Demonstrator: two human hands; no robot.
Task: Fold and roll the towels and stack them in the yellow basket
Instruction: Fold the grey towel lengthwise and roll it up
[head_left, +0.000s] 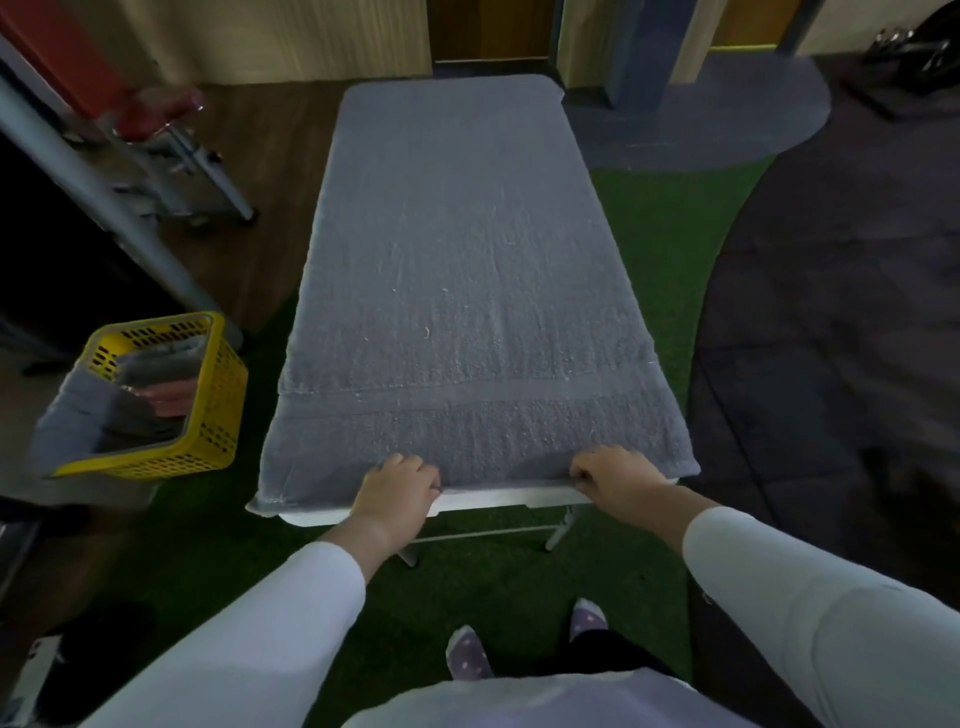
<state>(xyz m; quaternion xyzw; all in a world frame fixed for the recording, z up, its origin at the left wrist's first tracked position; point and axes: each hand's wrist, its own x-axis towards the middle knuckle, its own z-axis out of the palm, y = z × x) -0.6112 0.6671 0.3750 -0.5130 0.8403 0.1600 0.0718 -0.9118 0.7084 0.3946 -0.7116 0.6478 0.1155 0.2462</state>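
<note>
A large grey towel lies spread flat over a narrow white table, covering nearly all of its top. My left hand pinches the towel's near edge left of the middle. My right hand grips the same edge further right, fingers curled over the hem. The yellow basket stands on the floor to the left of the table. Inside it lie grey and pinkish towels, and one grey towel hangs over its left rim.
Green artificial turf lies under and around the table, with dark floor to the right. A red-seated chair and a slanted grey metal post stand at the far left. My socked feet are just behind the table's near edge.
</note>
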